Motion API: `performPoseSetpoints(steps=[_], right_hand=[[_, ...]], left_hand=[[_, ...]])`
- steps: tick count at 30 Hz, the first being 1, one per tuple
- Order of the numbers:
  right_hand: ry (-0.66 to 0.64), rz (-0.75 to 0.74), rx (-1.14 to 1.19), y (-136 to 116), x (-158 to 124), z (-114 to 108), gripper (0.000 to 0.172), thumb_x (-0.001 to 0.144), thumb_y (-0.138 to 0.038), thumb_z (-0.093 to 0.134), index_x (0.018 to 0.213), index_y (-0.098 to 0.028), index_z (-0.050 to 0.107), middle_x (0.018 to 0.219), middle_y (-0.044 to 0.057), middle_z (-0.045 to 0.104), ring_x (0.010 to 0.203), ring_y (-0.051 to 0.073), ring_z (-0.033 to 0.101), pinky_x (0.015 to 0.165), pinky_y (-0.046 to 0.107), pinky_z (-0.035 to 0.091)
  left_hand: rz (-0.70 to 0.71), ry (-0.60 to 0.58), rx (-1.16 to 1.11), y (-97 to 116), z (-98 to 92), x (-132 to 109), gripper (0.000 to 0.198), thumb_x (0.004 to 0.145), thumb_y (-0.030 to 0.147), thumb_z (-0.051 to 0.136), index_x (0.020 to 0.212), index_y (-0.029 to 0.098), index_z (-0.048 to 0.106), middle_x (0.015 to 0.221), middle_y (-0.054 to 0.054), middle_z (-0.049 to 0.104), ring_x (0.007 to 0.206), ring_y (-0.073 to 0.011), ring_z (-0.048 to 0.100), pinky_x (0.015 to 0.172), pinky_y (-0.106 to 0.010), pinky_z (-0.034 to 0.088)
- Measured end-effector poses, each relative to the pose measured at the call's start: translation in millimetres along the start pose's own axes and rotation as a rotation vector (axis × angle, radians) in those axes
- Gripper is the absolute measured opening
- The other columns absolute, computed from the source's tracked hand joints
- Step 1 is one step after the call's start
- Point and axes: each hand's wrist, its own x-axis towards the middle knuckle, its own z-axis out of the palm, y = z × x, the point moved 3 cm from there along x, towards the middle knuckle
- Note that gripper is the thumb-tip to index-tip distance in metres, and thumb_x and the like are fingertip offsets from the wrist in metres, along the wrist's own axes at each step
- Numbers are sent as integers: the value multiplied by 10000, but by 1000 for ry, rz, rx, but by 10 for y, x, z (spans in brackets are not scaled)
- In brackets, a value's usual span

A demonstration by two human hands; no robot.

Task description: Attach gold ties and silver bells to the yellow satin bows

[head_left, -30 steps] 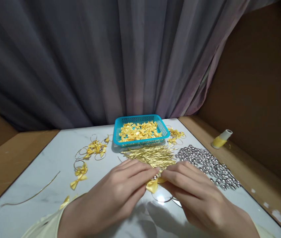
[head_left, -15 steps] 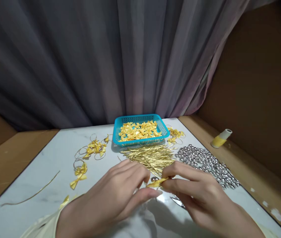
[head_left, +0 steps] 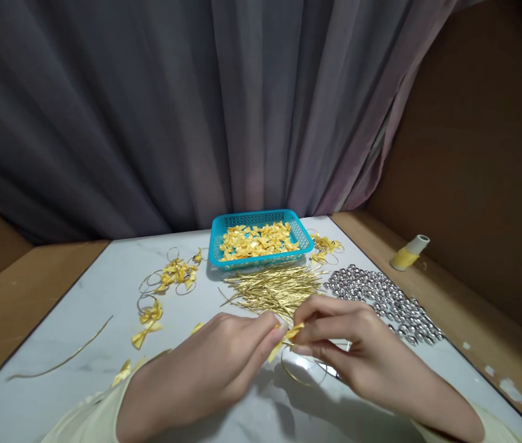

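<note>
- Closest in: my left hand (head_left: pixel 214 363) has thumb and forefinger pinched tight on one end of a little yellow bow (head_left: pixel 286 338). The right hand (head_left: pixel 362 357) pinches the other end the same way. So the bow sits between the two sets of fingertips, lifted just off the table (head_left: pixel 80 295), front and middle.
- A thin gold ring (head_left: pixel 304 385) hangs under the bow, low over the table (can't tell if it's actually fastened to the bow or just caught there).
- Where I think it could go wrong: the bow is tiny and looks like slick satin. If either pinch eases off it could slip out, and the ring could drop and roll under my wrists.
- Just past the fingertips is a loose pile of gold ties (head_left: pixel 274 286). A careless knuckle could scatter them.
- Near the right hand is a heap of silver bells (head_left: pixel 380 298). They're round, so one nudge from that forearm could send some rolling towards the table's right edge.
- Off to the left: a few bows on rings (head_left: pixel 175 274) and one long gold strand (head_left: pixel 62 360), well apart from the hands.
- Further back: a teal basket (head_left: pixel 261 220) full of bows, and a yellow spool (head_left: pixel 409 253) lying on the wood ledge.
- Behind it all, a grey curtain (head_left: pixel 196 111).
</note>
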Motion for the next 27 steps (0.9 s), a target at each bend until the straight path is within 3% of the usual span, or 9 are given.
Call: performPoseSetpoints(steps=[6, 12, 17, 22, 27], right_hand=[[16, 25, 21, 28, 14, -31, 130, 803, -116, 578, 724, -165, 669, 813, 22, 592, 706, 104, 562, 651, 222, 441], [12, 62, 32, 54, 38, -30, 127, 793, -105, 586, 711, -144, 673, 790, 27, 590, 673, 105, 564, 616, 221, 434], [-11, 97, 9, 80, 45, -17, 146, 780, -101, 592, 656, -143, 657, 767, 26, 602, 667, 115, 572, 606, 228, 428], [-10, 118, 1, 82, 51, -7, 153, 750, -41, 590, 656, -143, 654, 751, 15, 601, 648, 101, 561, 601, 212, 421], [10, 129, 15, 81, 32, -3, 159, 745, -36, 591, 645, -145, 647, 745, 8, 588, 645, 94, 549, 584, 204, 407]], left_hand=[[-88, -62, -83, -26, -9, 14, 286, 947, 322, 218, 735, 202, 370, 580, 44, 430, 506, -107, 439, 506, -235, 300], [-5, -14, -69, -33, 30, 0, 196, 920, 219, 296, 735, 202, 359, 560, 56, 362, 466, -95, 354, 470, -226, 270], [93, 8, -3, -26, 75, 20, 156, 873, 126, 335, 750, 195, 401, 590, 38, 424, 478, -102, 368, 470, -237, 275], [115, 13, 17, -1, 66, 47, 202, 904, 182, 316, 733, 189, 423, 587, 32, 442, 479, -104, 383, 476, -243, 288], [21, -7, -50, 27, 42, 57, 285, 940, 292, 278, 715, 188, 418, 599, 39, 455, 506, -93, 429, 499, -223, 311]])
